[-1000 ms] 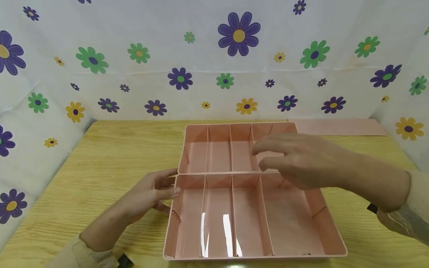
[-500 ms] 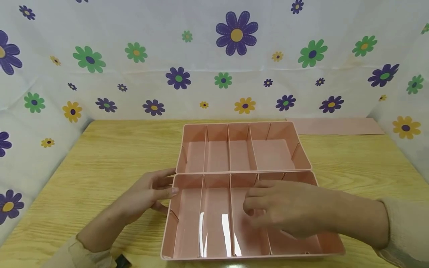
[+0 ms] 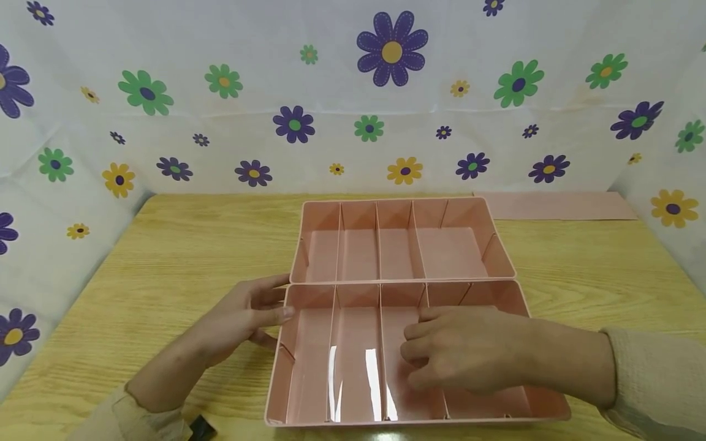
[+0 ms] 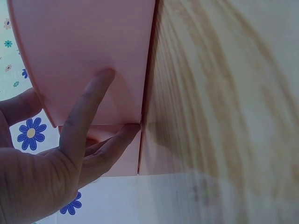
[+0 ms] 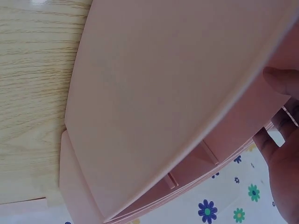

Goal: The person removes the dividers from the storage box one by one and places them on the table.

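Two pink divided trays stand end to end: the near tray (image 3: 357, 343) and the far tray (image 3: 361, 254). My left hand (image 3: 242, 321) is at the near tray's left side, thumb at the rim and fingers against the outer wall. In the left wrist view, one fingertip touches that pink side wall (image 4: 126, 42) and another lies near the base where the trays meet. My right hand (image 3: 469, 349) is over the near tray, loosely bent fingers overlapping the divider (image 3: 440, 398) beside the widest compartment. In the right wrist view, its thumb (image 5: 282, 80) and fingers stand apart.
A flat pink strip (image 3: 557, 206) lies at the back right of the wooden table (image 3: 193, 245). A white flowered cloth (image 3: 248, 61) rises behind and at both sides. A small black object (image 3: 201, 427) shows by my left sleeve.
My right hand has come from over the far tray toward me, down to the near tray, and over the last half second has shifted only slightly. The left hand stays at the tray's side.
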The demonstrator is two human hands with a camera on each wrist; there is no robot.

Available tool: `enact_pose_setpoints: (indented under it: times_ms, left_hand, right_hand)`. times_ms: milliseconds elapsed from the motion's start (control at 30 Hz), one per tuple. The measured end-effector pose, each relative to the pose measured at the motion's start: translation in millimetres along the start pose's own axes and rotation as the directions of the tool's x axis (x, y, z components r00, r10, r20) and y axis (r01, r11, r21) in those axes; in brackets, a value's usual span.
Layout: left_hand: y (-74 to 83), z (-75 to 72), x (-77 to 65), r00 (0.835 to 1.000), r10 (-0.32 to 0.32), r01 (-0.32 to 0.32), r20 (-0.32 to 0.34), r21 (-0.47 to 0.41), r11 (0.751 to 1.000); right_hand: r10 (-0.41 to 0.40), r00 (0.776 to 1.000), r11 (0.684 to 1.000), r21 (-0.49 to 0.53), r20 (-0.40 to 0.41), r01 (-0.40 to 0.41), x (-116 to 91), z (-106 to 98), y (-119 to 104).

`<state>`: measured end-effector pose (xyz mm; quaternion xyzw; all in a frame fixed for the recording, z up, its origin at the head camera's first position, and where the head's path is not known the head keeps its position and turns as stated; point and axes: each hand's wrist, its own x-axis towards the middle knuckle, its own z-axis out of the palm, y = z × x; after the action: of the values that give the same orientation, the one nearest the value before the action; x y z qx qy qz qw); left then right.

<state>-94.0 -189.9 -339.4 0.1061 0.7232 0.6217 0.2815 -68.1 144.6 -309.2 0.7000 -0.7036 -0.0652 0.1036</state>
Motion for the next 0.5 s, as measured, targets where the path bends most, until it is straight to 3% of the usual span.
enact_pose_setpoints:
  times_ms: [200,500]
  left_hand:
    - [0.3,0.4,0.4,1.0,-0.008,0.008,-0.009,0.007,1.0]
    - [3.1,1.4,-1.1,1.0,-0.01,0.01,-0.017,0.012,1.0]
  right_hand:
    - [-0.015,1.0,1.0,-0.02,-0.009,0.014,0,-5,1]
    - [-0.004,1.0,0.998,-0.067,-0.029,0.002,-3,-42,6]
